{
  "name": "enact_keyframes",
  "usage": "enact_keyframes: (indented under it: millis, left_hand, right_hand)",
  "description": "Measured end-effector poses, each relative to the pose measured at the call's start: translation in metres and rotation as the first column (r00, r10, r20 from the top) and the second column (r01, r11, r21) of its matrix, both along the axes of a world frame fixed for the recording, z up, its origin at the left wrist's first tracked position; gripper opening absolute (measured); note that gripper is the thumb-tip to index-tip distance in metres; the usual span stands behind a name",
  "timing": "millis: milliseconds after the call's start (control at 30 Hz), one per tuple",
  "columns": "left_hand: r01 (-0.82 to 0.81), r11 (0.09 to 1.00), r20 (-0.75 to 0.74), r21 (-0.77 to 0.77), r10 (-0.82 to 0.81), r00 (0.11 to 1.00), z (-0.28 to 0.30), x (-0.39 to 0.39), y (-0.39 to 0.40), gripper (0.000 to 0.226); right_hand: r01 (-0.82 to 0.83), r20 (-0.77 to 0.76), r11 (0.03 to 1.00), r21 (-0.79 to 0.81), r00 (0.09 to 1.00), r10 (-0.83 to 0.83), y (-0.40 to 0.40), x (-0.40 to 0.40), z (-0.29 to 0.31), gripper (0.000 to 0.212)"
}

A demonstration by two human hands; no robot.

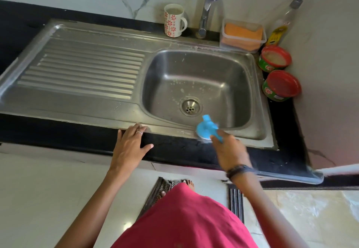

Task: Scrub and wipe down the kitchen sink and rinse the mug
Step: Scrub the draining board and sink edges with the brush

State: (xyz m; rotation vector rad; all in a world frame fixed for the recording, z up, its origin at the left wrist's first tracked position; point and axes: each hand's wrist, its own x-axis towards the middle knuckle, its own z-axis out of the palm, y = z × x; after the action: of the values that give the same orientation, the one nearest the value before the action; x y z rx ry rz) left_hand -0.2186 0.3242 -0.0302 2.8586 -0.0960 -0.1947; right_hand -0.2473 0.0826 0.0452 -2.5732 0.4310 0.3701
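A steel sink [196,84] with a ribbed drainboard [83,69] on its left is set into a black counter. Soap flecks dot the basin around the drain [190,106]. My right hand [229,152] grips a blue round scrub brush [206,128], whose head lies on the sink's front rim. My left hand [130,143] rests flat on the counter's front edge, fingers straight, fingertips touching the steel rim. A white mug [173,21] with red flowers stands upright behind the sink, left of the tap [206,9], with cloudy liquid inside.
A clear tub with an orange sponge [242,34] sits at the back right. Beside it stand a dish soap bottle [285,20] and two red-and-green soap tubs [274,58], [281,85]. The wall closes the right side. A striped mat [236,203] lies on the floor.
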Motion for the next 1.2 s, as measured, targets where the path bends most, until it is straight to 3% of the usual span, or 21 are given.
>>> enact_keyframes:
  millis: [133, 233, 333, 467, 533, 633, 767, 867, 1000, 1200]
  left_hand:
    - [-0.067, 0.998, -0.008, 0.012, 0.067, 0.998, 0.001, 0.003, 0.002, 0.069]
    - [-0.096, 0.995, -0.035, 0.031, 0.097, 0.995, 0.0, 0.003, 0.007, 0.074]
    - [-0.066, 0.998, -0.027, -0.024, 0.066, 0.997, -0.001, 0.0, 0.012, 0.064]
    - [-0.044, 0.999, -0.027, -0.002, 0.044, 0.999, -0.001, -0.005, 0.013, 0.071]
    - [-0.034, 0.999, -0.027, 0.015, 0.034, 0.999, 0.0, -0.005, 0.014, 0.071]
    - [-0.03, 0.999, -0.04, 0.034, 0.031, 0.999, 0.003, -0.001, 0.014, 0.072]
    - [-0.035, 0.998, -0.05, 0.056, 0.038, 0.998, 0.005, 0.0, 0.013, 0.073]
    - [-0.029, 0.995, -0.069, 0.095, 0.036, 0.997, 0.006, 0.0, 0.011, 0.074]
    - [-0.018, 0.996, -0.07, 0.09, 0.024, 0.997, 0.007, -0.004, 0.012, 0.073]
    - [0.005, 0.992, -0.097, 0.127, 0.007, 0.995, 0.009, -0.004, 0.012, 0.072]
  right_hand:
    - [-0.214, -0.001, 0.974, 0.078, 0.977, 0.215, 0.084, 0.029, -0.007, 0.036]
    - [-0.264, 0.013, 0.958, 0.114, 0.964, 0.264, 0.102, 0.036, -0.008, 0.037]
    - [-0.138, -0.023, 0.985, 0.1, 0.99, 0.141, 0.057, 0.031, -0.01, 0.036]
    - [0.091, -0.074, 0.99, -0.109, 0.992, -0.1, -0.022, 0.019, 0.002, 0.035]
    - [0.118, -0.09, 0.977, -0.177, 0.987, -0.135, -0.028, 0.02, 0.006, 0.036]
    - [-0.001, -0.121, 0.983, -0.185, 0.992, -0.022, 0.008, 0.038, 0.001, 0.033]
    - [-0.218, -0.081, 0.974, -0.057, 0.974, 0.213, 0.097, 0.065, -0.002, 0.035]
    - [-0.273, -0.032, 0.961, 0.046, 0.961, 0.274, 0.13, 0.068, -0.003, 0.037]
    - [-0.162, -0.061, 0.983, 0.09, 0.984, 0.168, 0.084, 0.056, -0.006, 0.035]
    - [0.032, -0.063, 0.993, -0.117, 0.997, -0.039, 0.008, 0.03, -0.001, 0.035]
